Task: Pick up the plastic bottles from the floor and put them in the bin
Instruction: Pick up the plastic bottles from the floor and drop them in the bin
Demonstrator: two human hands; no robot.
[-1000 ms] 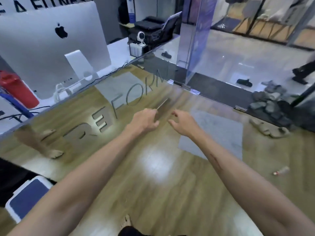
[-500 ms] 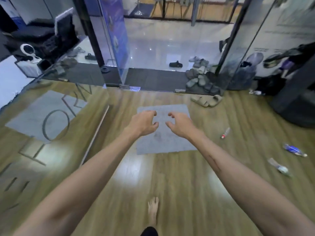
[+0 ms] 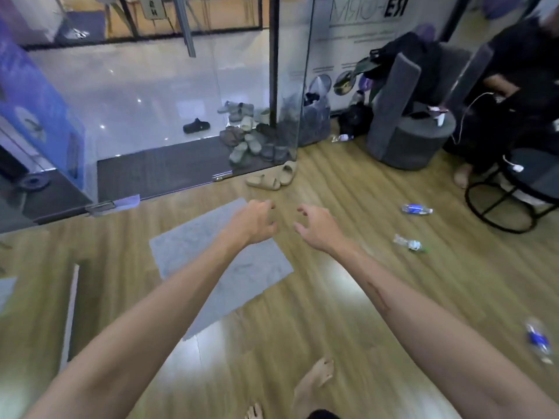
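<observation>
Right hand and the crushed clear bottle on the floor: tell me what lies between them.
In the head view, only bare wooden floor lies between the right hand and the crushed clear bottle; nothing stands in that stretch.

Blue-labelled bottle (image 3: 416,209), grey mat (image 3: 223,261), tan sandals (image 3: 273,176)

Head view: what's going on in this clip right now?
A barefoot person stands on a wooden floor with both arms stretched forward. The left hand and right hand are empty, fingers loosely curled, with no grip on anything. Plastic bottles lie to the right: a blue-labelled bottle near a round black stand, a clear crushed bottle, and a blurred bottle at the frame edge. None has been picked up, and no bin is clearly visible.
</observation>
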